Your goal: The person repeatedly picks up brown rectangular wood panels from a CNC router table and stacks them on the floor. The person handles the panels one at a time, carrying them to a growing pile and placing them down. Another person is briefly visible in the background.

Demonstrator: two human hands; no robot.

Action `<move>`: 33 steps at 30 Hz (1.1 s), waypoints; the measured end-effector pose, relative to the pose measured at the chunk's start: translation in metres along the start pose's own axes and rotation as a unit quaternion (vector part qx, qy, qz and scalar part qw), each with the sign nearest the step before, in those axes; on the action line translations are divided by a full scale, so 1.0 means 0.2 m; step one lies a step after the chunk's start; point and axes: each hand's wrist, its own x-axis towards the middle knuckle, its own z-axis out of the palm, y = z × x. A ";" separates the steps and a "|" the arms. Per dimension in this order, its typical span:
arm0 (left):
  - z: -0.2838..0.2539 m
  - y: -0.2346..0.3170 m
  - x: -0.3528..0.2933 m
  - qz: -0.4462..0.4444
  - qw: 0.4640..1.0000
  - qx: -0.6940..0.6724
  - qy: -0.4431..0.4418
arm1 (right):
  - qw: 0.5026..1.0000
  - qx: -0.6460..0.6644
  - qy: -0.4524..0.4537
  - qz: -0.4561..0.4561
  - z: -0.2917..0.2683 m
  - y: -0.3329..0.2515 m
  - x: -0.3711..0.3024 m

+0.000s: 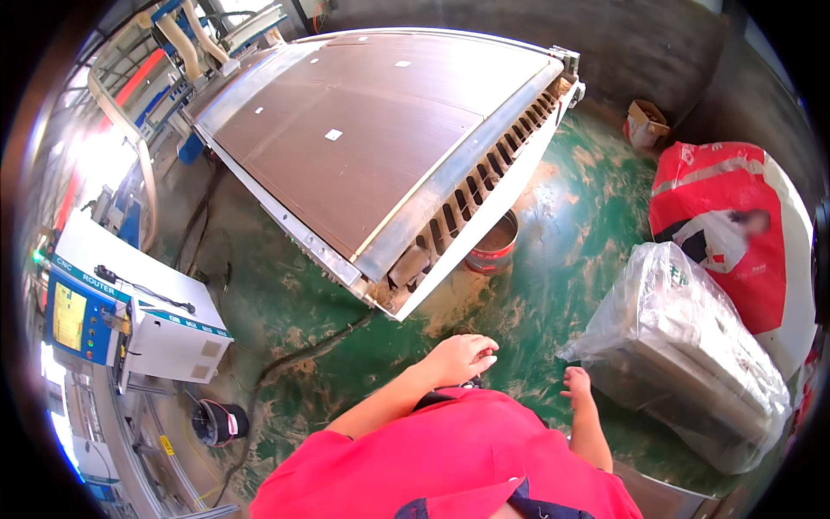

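Note:
My left hand is in front of my body, near the close corner of the machine bed but apart from it. Its fingers are curled in, and nothing shows in them. Lower and further right, my right hand hangs with its fingers loosely bent and apart, holding nothing I can see. Beside it lies a bulky stack wrapped in clear plastic; hand and wrap look close, without visible grip. Large brown panels bearing several small white labels lie flat on the machine bed.
A slotted, dusty edge runs along the bed's right side, with a red bucket below. On the left stand a control cabinet and a black bucket. Cables cross the dusty green floor. Right are a red sack and a carton.

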 end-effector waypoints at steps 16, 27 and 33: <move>-0.80 -0.35 0.99 0.041 0.997 -0.071 0.009 | 0.998 -0.048 0.017 0.042 0.17 -0.93 0.38; -0.90 -0.63 1.26 -0.125 0.969 -0.199 0.080 | 0.965 -0.172 -0.183 -0.080 0.61 -2.04 0.97; -0.76 -0.40 1.32 -0.282 0.869 -0.165 0.372 | 0.690 -0.518 -0.500 -0.077 0.76 -2.32 1.86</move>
